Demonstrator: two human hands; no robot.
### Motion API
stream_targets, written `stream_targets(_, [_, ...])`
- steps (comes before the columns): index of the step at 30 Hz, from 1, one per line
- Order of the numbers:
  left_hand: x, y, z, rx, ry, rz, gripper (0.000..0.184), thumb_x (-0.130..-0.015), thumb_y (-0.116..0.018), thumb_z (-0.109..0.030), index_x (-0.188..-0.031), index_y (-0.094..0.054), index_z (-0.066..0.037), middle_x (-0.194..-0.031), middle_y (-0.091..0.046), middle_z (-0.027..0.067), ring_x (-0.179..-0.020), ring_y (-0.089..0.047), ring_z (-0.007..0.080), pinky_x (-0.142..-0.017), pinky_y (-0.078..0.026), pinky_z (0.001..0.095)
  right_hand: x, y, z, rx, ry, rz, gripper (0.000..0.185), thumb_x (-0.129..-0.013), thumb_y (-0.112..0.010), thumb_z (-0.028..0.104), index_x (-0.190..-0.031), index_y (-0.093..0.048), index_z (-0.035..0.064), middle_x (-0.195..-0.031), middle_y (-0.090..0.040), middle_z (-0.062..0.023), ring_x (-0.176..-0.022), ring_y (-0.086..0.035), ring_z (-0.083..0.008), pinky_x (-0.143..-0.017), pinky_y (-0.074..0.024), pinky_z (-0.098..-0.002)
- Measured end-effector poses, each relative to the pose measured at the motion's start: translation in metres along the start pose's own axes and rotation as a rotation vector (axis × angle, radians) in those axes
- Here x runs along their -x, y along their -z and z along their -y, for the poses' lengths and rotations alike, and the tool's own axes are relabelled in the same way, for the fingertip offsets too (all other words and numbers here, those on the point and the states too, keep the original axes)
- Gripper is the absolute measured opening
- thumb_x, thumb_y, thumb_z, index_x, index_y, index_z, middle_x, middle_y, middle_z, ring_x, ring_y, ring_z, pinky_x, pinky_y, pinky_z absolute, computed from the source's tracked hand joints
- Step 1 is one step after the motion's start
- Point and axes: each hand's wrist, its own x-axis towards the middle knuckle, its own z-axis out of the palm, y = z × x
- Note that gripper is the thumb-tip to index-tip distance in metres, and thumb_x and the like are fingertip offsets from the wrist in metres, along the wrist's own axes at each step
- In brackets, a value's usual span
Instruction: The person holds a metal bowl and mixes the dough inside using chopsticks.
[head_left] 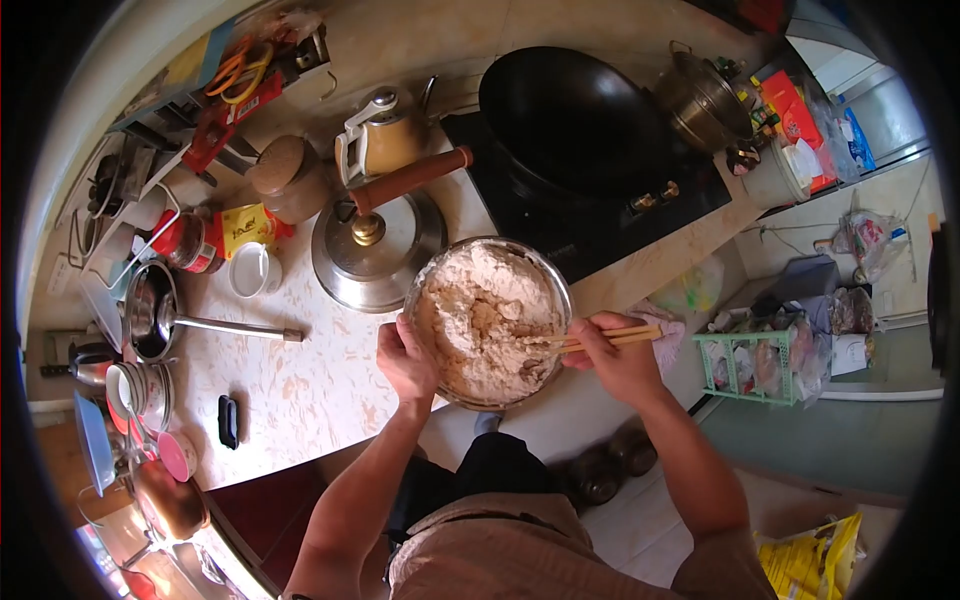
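A round metal bowl [565, 283] full of clumpy, pale floury dough [487, 318] is in front of me at the counter's edge. My left hand [408, 358] grips the bowl's left rim, its fingers partly hidden by the bowl. On the other side, my right hand [612, 352] is closed around wooden chopsticks [640, 335]. Their tips reach into the dough at the right side of the bowl.
Behind the bowl a black wok [570, 120] sits on a black cooktop [690, 200]. Left of it are a metal lid [400, 235], a kettle [390, 135], a white cup [254, 270] and a long-handled metal ladle [150, 310]. A green basket [745, 365] stands at right.
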Motion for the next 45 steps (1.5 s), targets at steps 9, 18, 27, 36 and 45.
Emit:
stream_targets(9, [-0.002, 0.003, -0.002, -0.048, -0.012, -0.016, 0.040, -0.095, -0.050, -0.029, -0.072, -0.052, 0.003, -0.058, -0.050, 0.0065, -0.055, -0.042, 0.0118, -0.052, -0.039, 0.0297, 0.006, -0.015, -0.037, 0.791, 1.133, 0.109, 0.019, -0.075, -0.067, 0.007, -0.092, -0.063, 0.0018, -0.090, -0.063, -0.0105, -0.071, -0.063, -0.0219, -0.061, -0.0526, -0.0297])
stream_targets(18, [-0.004, -0.001, 0.004, -0.004, -0.002, -0.021, 0.041, -0.095, -0.050, -0.029, -0.069, -0.050, 0.003, -0.056, -0.050, 0.0087, -0.054, -0.041, 0.0138, -0.052, -0.038, 0.0313, 0.047, -0.014, -0.019, 0.969, 1.044, 0.260, 0.024, -0.072, -0.069, 0.013, -0.093, -0.060, 0.0038, -0.094, -0.059, -0.0072, -0.068, -0.060, -0.0196, -0.059, -0.0512, -0.0300])
stream_targets(27, [-0.005, 0.003, -0.001, -0.064, -0.020, -0.006, 0.040, -0.095, -0.050, -0.027, -0.069, -0.050, 0.003, -0.058, -0.052, 0.0115, -0.054, -0.043, 0.0160, -0.054, -0.040, 0.0328, 0.029, -0.034, -0.050, 0.872, 1.061, 0.193, 0.025, -0.074, -0.070, 0.012, -0.095, -0.061, 0.0012, -0.090, -0.059, -0.0092, -0.070, -0.061, -0.0217, -0.058, -0.0506, -0.0320])
stream_targets(36, [-0.002, 0.001, -0.002, -0.032, -0.003, -0.006, 0.040, -0.096, -0.049, -0.027, -0.071, -0.051, 0.003, -0.058, -0.053, 0.0090, -0.055, -0.043, 0.0138, -0.053, -0.040, 0.0316, 0.047, -0.014, -0.001, 0.619, 0.829, 0.140, 0.024, -0.073, -0.074, 0.012, -0.094, -0.065, 0.0058, -0.089, -0.058, -0.0073, -0.068, -0.062, -0.0202, -0.058, -0.0511, -0.0296])
stream_targets(45, [-0.002, 0.002, 0.003, 0.012, 0.001, -0.005, 0.039, -0.095, -0.050, -0.027, -0.070, -0.050, 0.003, -0.057, -0.051, 0.0071, -0.054, -0.042, 0.0119, -0.051, -0.039, 0.0301, 0.051, 0.013, -0.008, 0.663, 0.621, -0.080, 0.004, -0.074, -0.070, -0.001, -0.076, -0.066, -0.0019, -0.061, -0.057, -0.0082, -0.057, -0.060, -0.0176, -0.050, -0.0454, -0.0257])
